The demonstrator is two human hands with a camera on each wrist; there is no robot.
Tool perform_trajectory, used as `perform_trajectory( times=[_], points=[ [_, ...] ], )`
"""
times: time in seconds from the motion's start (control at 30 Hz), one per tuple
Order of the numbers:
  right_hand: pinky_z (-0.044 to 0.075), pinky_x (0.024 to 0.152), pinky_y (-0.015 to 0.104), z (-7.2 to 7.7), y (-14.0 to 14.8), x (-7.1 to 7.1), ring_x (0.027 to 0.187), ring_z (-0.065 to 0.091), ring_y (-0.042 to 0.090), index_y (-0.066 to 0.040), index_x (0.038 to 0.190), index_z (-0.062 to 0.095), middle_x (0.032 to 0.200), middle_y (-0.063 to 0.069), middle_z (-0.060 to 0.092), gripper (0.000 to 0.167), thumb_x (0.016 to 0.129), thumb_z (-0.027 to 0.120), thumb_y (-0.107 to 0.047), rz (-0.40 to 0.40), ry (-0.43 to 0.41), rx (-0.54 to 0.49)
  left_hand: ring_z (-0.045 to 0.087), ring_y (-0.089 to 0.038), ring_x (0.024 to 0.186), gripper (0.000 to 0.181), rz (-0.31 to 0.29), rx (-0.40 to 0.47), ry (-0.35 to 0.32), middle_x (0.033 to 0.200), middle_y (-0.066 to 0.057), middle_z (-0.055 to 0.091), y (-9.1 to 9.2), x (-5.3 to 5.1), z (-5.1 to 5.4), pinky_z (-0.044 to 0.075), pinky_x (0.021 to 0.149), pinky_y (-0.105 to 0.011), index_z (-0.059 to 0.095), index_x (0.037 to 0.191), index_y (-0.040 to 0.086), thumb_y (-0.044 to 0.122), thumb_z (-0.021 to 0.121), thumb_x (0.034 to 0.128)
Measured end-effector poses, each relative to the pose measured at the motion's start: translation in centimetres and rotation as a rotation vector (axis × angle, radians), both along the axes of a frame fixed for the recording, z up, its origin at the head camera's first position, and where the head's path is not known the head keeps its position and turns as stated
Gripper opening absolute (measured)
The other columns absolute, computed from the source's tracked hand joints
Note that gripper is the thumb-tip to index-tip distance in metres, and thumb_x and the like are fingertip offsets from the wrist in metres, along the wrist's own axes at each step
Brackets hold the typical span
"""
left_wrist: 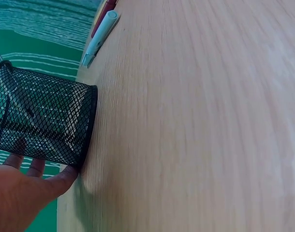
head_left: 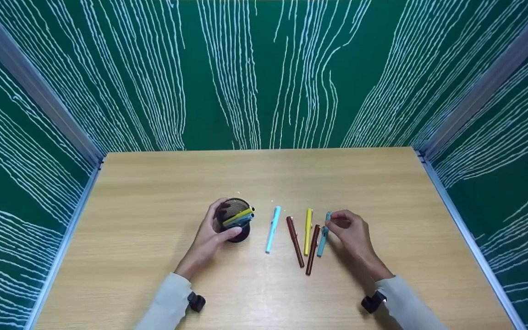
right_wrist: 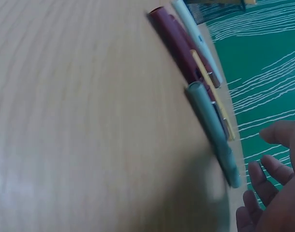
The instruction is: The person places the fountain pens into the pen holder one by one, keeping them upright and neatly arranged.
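Note:
My left hand (head_left: 206, 244) grips a black mesh cup (head_left: 241, 237) holding yellow (head_left: 240, 214) and blue (head_left: 240, 221) pens. In the left wrist view the hand (left_wrist: 19, 193) curls round the cup (left_wrist: 51, 116), its base at the tabletop. My right hand (head_left: 354, 233) hovers by the upper end of a teal pen (head_left: 322, 242). The right wrist view shows that hand (right_wrist: 278, 191) with fingers spread, apart from the teal pen (right_wrist: 210, 121). Left of this pen lie a yellow pen (head_left: 308, 231), two dark red pens (head_left: 295, 242) and a light blue pen (head_left: 272, 230).
The wooden table (head_left: 163, 183) extends around the cup and pens. Green walls (head_left: 200, 128) with white wavy lines stand behind it and at both sides, with metal posts (head_left: 57, 101) at the back corners.

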State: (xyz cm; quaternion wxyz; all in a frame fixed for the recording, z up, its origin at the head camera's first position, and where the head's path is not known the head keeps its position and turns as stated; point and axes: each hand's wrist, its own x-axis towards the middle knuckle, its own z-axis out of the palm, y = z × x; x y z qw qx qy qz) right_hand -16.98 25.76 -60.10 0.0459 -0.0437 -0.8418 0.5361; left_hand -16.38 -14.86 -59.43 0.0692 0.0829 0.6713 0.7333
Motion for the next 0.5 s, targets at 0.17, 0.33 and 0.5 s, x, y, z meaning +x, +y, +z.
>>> perform_trajectory(
  times=[0.17,0.33,0.5],
  points=[
    [0.055,0.081,0.019,-0.5,0.3,0.0,0.093,0.074,0.022,0.003,0.112,0.078,0.103,0.014,0.08,0.021,0.095,0.086,-0.006,0.002,0.04,0.103,0.046,-0.04,0.152,0.091,0.008,-0.004,-0.01,0.163,-0.017,0.05,0.0,0.1,0.1,0.032,0.129,-0.053,0.039,0.167,0.021,0.01,0.089,0.0925],
    [0.057,0.089,0.032,-1.0,0.2,-0.3,0.101,0.072,0.031,0.006,0.115,0.079,0.109,0.019,0.079,0.028,0.092,0.087,-0.008,-0.011,0.051,0.179,0.045,-0.04,0.153,0.091,0.009,0.001,-0.013,0.163,-0.017,0.05,0.0,0.0,0.0,0.031,0.13,-0.053,0.039,0.168,0.021,0.011,0.089,0.0928],
    [0.046,0.103,0.048,-1.5,-0.1,-0.5,0.116,0.06,0.037,0.006,0.117,0.079,0.117,0.024,0.075,0.034,0.09,0.089,-0.013,-0.045,0.043,0.226,0.045,-0.041,0.153,0.091,0.008,0.009,-0.006,0.163,-0.017,0.05,0.0,0.0,0.0,0.03,0.131,-0.053,0.039,0.168,0.02,0.01,0.089,0.0927]
  ],
)
